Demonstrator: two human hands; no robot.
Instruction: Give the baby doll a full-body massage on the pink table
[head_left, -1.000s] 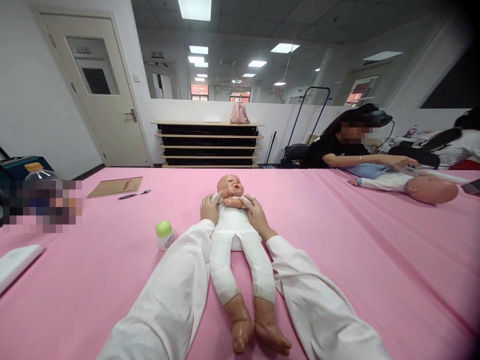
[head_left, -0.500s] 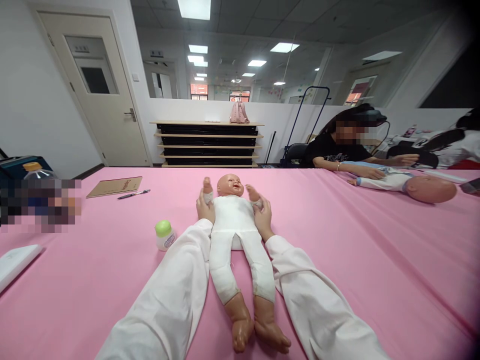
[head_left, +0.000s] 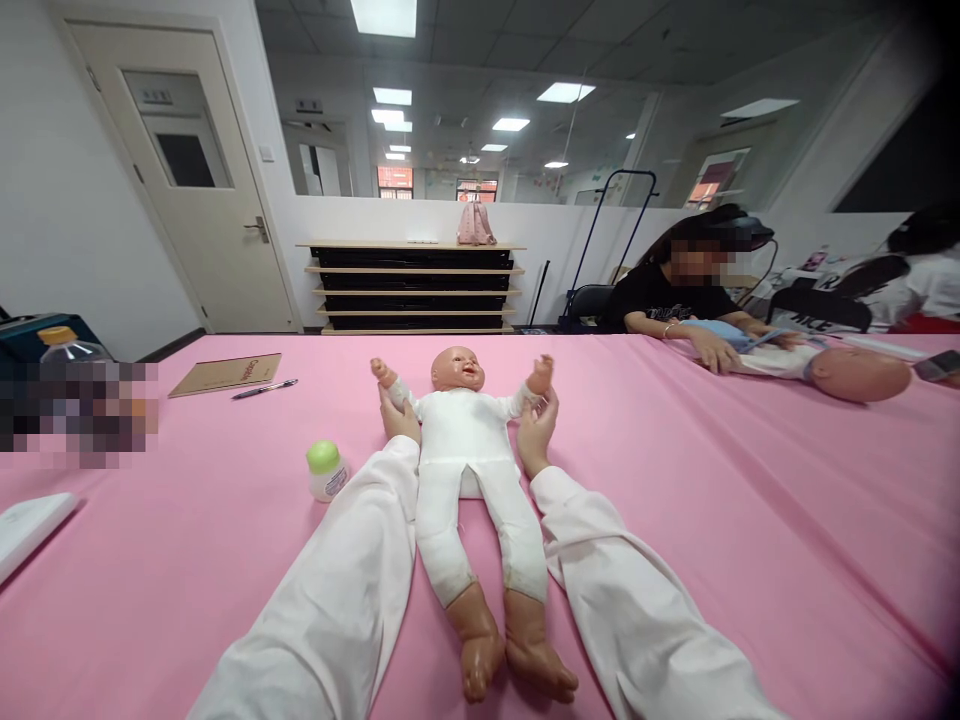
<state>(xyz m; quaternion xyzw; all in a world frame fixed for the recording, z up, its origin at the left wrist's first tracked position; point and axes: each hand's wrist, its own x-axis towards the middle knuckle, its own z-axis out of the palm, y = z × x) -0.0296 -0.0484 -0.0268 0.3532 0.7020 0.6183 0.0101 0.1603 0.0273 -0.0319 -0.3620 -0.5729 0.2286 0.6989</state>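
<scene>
A baby doll (head_left: 465, 430) in a white cloth body lies on its back on the pink-covered table, head away from me and bare feet towards me. My left hand (head_left: 400, 418) is closed round the doll's arm on the left, just below its small hand. On the other side my right hand (head_left: 536, 435) grips the doll's other arm near the wrist; part of the grip is hidden. Both doll arms stick out sideways and up. A small jar (head_left: 327, 472) with a green lid stands to the left of my left forearm.
A notebook (head_left: 225, 374) and a pen (head_left: 264, 389) lie at the far left, near a bottle (head_left: 67, 347) with an orange cap. A white object (head_left: 34, 528) is at the left edge. At right a person (head_left: 667, 300) handles another doll (head_left: 859, 373).
My hands have moved apart, spreading the doll's arms outward from beside its head. The co-worker's hands have shifted on the other doll.
</scene>
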